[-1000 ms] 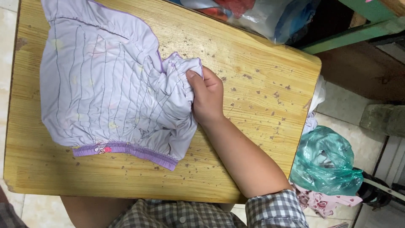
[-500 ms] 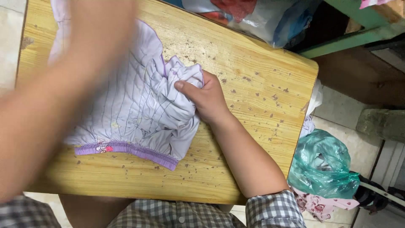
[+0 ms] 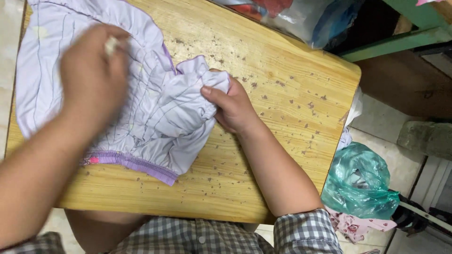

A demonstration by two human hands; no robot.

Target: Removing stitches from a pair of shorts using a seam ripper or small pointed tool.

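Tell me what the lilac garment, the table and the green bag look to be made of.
Lilac garment: thin woven or knit fabric, matte; it creases and bunches softly. Table: wood, probably varnished; visible grain, faint sheen, dark specks. Green bag: thin plastic film; crinkled, shiny.

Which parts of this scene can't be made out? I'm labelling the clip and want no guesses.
- Left hand: motion-blurred, head view; fingers' grip unclear.
- Lilac garment: top cut off by frame edge, middle hidden under the left hand.
- Right hand: fingertips buried in bunched cloth.
- Green plastic bag: contents hidden.

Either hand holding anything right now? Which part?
Right hand grips the lilac garment by a bunched fold at its right edge. Left hand rests on the cloth; grip unclear.
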